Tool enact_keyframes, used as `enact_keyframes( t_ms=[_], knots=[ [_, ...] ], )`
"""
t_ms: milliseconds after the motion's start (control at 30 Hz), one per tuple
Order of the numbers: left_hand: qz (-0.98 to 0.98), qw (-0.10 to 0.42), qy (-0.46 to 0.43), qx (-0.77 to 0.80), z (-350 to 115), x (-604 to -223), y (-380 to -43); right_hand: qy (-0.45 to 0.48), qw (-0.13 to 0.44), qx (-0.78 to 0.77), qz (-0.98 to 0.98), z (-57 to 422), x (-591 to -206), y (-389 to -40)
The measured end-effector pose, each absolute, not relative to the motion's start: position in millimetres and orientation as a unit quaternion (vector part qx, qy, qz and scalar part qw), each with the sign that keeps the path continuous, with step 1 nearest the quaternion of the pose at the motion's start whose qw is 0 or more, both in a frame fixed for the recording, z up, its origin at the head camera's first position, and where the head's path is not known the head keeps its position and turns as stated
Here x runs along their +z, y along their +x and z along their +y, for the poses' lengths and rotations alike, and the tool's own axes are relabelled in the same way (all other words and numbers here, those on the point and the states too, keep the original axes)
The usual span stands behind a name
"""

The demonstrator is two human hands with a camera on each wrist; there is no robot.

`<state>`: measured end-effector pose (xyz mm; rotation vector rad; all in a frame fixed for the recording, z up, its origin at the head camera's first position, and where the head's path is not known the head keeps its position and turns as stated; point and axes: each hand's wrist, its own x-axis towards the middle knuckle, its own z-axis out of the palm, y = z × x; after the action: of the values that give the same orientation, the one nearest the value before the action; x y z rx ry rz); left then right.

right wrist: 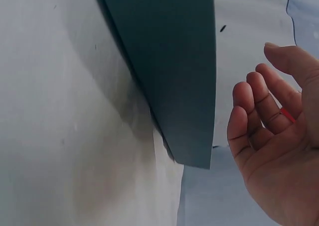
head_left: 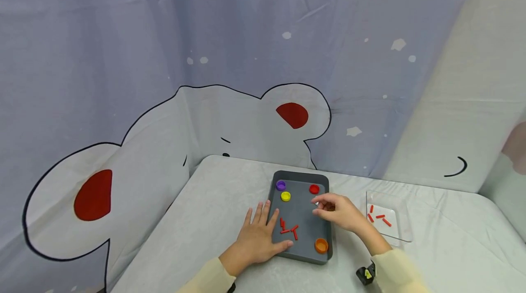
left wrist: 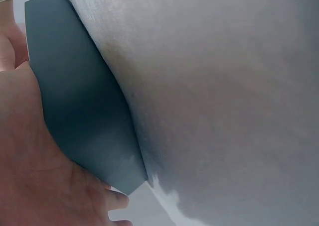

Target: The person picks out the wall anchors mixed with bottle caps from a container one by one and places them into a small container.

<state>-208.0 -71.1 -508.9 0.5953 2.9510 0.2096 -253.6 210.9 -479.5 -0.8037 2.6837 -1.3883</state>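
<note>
A grey rectangular tray [head_left: 302, 215] lies on the cloth. My left hand [head_left: 256, 240] rests on its left edge, fingers spread and thumb reaching over the near-left corner. Several small red sticks [head_left: 295, 233] lie in the tray beside that hand. Over the tray's right side hovers my right hand [head_left: 339, 211], fingers loosely bent and thumb apart from the index finger. A small whitish thing [head_left: 317, 203] shows under its fingertips, mostly hidden. In the right wrist view a red patch [right wrist: 287, 114] appears between the fingers; what it is cannot be told.
Round caps sit in the tray: purple [head_left: 281, 185], yellow [head_left: 285, 196], red [head_left: 314, 189] and orange [head_left: 321, 245]. Right of the tray stands a clear box [head_left: 404, 220] with several red sticks [head_left: 386, 222]. A printed curtain [head_left: 246, 33] hangs behind.
</note>
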Motion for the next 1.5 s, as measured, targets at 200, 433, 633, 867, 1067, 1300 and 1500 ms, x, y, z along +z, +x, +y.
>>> enact_keyframes(
  t_ms=[200, 433, 633, 867, 1067, 1300, 1500],
  knots=[
    [0.977, 0.067, 0.194, 0.065, -70.9, -507.3, -206.8, -0.287, 0.02, -0.416, 0.863, 198.9, -483.5, -257.9],
    [0.976, 0.068, 0.195, 0.067, -70.9, -507.2, -207.1, -0.336, 0.059, -0.386, 0.857, 190.2, -487.1, -264.0],
    [0.976, 0.066, 0.198, 0.064, -71.7, -513.7, -211.2, -0.354, 0.089, -0.35, 0.863, 181.8, -489.6, -270.4],
    [0.976, 0.048, 0.201, 0.066, -72.0, -519.2, -211.9, -0.355, 0.112, -0.325, 0.869, 172.4, -493.1, -275.0],
    [0.976, 0.049, 0.202, 0.07, -72.2, -520.2, -211.6, -0.369, 0.135, -0.305, 0.868, 166.6, -493.0, -277.1],
    [0.976, 0.049, 0.199, 0.071, -72.1, -521.4, -212.0, -0.363, 0.15, -0.285, 0.874, 161.4, -499.4, -280.3],
    [0.976, 0.053, 0.2, 0.07, -72.5, -520.4, -212.5, -0.353, 0.146, -0.262, 0.886, 157.3, -501.1, -281.2]
  ],
)
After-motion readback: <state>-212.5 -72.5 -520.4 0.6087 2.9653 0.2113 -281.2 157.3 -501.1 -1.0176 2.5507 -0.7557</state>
